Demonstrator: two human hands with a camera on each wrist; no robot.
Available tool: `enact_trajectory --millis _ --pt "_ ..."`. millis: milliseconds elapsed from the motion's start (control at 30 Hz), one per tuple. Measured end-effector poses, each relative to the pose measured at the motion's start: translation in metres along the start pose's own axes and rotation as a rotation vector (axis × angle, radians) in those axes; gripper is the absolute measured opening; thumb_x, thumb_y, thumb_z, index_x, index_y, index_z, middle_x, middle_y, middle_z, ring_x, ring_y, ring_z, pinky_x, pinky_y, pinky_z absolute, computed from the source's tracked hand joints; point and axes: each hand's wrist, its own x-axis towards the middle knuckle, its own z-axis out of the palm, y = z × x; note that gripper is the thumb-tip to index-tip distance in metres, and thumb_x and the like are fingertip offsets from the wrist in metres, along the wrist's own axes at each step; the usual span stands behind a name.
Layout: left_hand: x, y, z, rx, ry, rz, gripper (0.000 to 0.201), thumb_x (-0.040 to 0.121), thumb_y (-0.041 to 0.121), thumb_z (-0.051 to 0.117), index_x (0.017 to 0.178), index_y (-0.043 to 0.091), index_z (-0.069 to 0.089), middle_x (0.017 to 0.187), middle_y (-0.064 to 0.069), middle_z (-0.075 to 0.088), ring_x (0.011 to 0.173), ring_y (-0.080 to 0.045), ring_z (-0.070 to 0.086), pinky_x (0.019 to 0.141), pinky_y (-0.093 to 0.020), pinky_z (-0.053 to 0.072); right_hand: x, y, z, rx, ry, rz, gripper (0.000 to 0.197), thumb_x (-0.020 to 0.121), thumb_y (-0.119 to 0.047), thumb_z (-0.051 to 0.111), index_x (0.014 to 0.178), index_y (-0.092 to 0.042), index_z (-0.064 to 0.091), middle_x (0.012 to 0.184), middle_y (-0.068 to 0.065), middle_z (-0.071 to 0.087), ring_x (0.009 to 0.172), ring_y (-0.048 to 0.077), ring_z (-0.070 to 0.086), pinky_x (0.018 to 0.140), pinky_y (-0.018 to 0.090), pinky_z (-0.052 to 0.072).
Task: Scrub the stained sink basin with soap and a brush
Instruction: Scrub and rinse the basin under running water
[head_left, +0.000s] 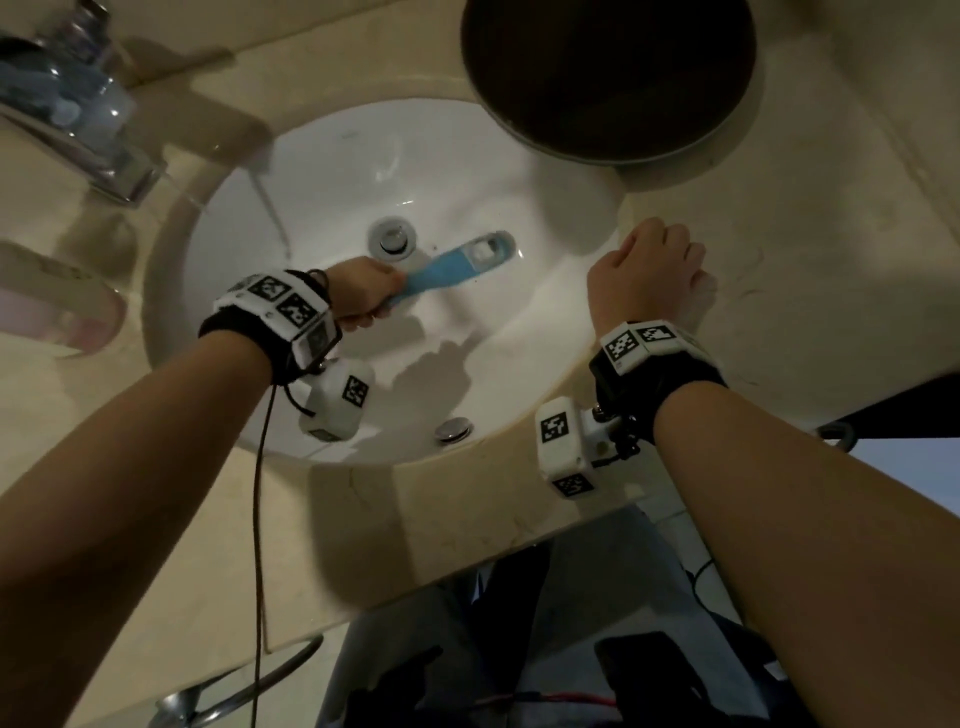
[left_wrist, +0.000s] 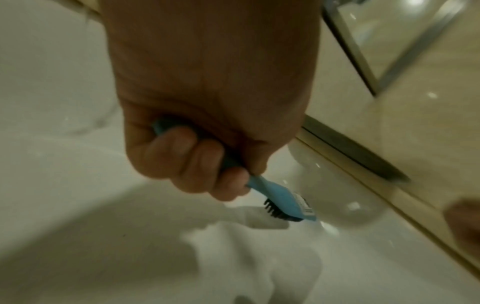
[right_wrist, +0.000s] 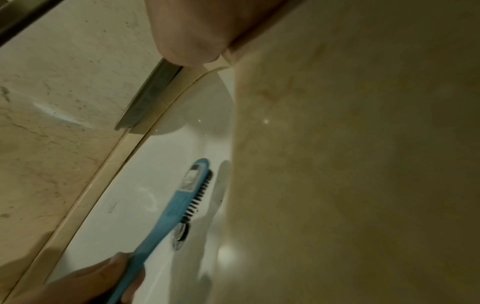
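Blue plastic marks the brush (head_left: 452, 267), whose handle the left hand (head_left: 363, 299) grasps in a closed fist down in the white sink basin (head_left: 332, 171). The head lies just beside the drain (head_left: 393, 240), toward the right side of the bowl, and the wrist views show its dark bristles turned down toward the porcelain; whether they press on it or ride just above cannot be told. The right hand (head_left: 647, 265) rests on the beige counter (head_left: 810, 218) at the basin's right edge, fingers curled under with nothing visibly in them, seemingly bracing the body. A thin stream of water (head_left: 270, 202) runs from the tap (head_left: 88, 130) at the counter's far left corner into the left side of the bowl. No lather or foam shows, so whether soap has gone on is unclear. The porcelain looks mostly clean, with a few small dark specks near the drain. Judged from this, scrubbing is under way around the drain, and the walls and a rinse probably remain.
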Motion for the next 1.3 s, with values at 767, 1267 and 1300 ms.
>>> enact_trajectory --millis 767,1267,1300 --pt "-0.006 -0.013 0.002 0.257 0.197 -0.085 0.029 0.096 0.01 0.041 0.114 -0.007 0.057 0.099 -0.014 0.066 0.07 -0.026 0.055 0.059 -0.029 0.044 -0.001 0.001 -0.002 -0.002 -0.022 -0.012 0.031 0.09 -0.02 0.038 0.117 -0.01 0.05 0.125 0.011 0.048 0.117 0.031 0.042 0.099 0.043 0.031" --pt "-0.07 -0.065 -0.043 0.199 0.41 -0.446 0.037 0.099 0.016 0.036 0.126 -0.006 0.048 0.129 -0.022 0.052 0.117 -0.035 0.052 0.095 -0.038 0.042 0.003 -0.002 -0.006 0.033 -0.086 0.034 0.036 0.091 -0.021 0.035 0.121 -0.007 0.047 0.131 0.017 0.044 0.123 0.034 0.038 0.104 0.048 0.027" --pt "-0.072 -0.066 -0.042 0.208 0.4 -0.451 0.038 0.099 0.016 0.035 0.129 -0.006 0.046 0.133 -0.022 0.049 0.121 -0.035 0.049 0.098 -0.037 0.04 0.003 -0.001 -0.006 0.037 -0.093 0.031 0.036 0.091 -0.021 0.036 0.122 -0.006 0.047 0.132 0.017 0.043 0.123 0.034 0.037 0.104 0.048 0.027"
